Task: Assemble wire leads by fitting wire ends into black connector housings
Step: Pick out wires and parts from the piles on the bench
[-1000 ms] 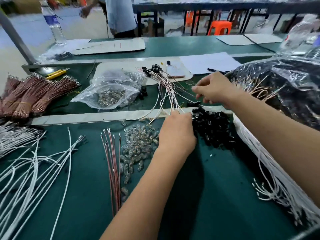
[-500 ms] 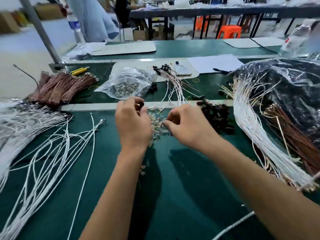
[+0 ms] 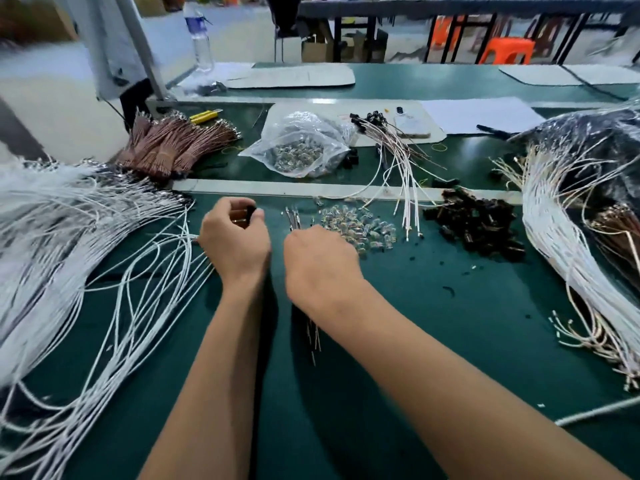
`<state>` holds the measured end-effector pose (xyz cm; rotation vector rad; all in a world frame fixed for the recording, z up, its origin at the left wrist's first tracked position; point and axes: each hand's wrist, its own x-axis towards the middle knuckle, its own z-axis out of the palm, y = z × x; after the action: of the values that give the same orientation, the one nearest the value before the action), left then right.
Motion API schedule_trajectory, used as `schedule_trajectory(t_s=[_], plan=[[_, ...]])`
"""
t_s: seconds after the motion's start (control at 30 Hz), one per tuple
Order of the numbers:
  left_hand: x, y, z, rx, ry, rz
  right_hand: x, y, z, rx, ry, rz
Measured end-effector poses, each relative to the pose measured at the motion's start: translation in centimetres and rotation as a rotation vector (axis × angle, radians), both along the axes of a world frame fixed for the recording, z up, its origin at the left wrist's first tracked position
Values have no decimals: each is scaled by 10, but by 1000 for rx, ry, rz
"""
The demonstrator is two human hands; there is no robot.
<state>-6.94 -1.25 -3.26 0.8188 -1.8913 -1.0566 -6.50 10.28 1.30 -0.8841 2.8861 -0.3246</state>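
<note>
Both hands had been drawn slightly apart and back toward the body since half a second earlier, when they worked close together above the pile of clear parts [image 3: 356, 227]. At this moment the left hand [image 3: 235, 242] was held curled over the green table [image 3: 433, 323], and a small black connector housing [image 3: 250, 213] was pinched at its fingertips, with a glint of metal just beneath (its nature could not be made out). The right hand [image 3: 320, 263] was lowered knuckles-up over a few thin brown wires [image 3: 313, 336] lying on the mat; its fingers were hidden beneath the hand, so whether a wire was pinched could not be told. A heap of black housings [image 3: 474, 225] was left to the right of the clear parts, and loose white wires [image 3: 138, 289] were spread at the left. Finished leads [image 3: 391, 150] with black ends were laid beyond the table's pale strip, beside a plastic bag [image 3: 301, 150]. A housing appeared to have been taken up, and a wire end was judged next to be picked and fitted.
</note>
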Motion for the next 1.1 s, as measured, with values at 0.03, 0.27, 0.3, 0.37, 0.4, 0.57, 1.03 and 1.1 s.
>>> schedule_trajectory(t_s=[0.03, 0.27, 0.3, 0.37, 0.4, 0.57, 1.03, 1.1], plan=[[-1, 3, 1, 13, 26, 4, -2, -1, 0, 10, -7, -3], [-2, 11, 8, 18, 76, 8, -17, 0, 0, -5, -123, -26], [-1, 12, 9, 21, 84, 6, -19, 3, 1, -34, -145, -35], [-2, 16, 10, 43, 100, 2, -27, 9, -3, -89, -181, -54], [-3, 17, 11, 58, 109, -2, -31, 12, -5, -113, -200, -61], [-4, 24, 13, 62, 129, -22, -40, 27, -7, -318, -281, -107], [-5, 18, 11, 168, 167, 14, 2, 13, 2, -3, -134, 127], [-6, 17, 11, 176, 172, 17, 3, 15, 4, -13, -103, 85]])
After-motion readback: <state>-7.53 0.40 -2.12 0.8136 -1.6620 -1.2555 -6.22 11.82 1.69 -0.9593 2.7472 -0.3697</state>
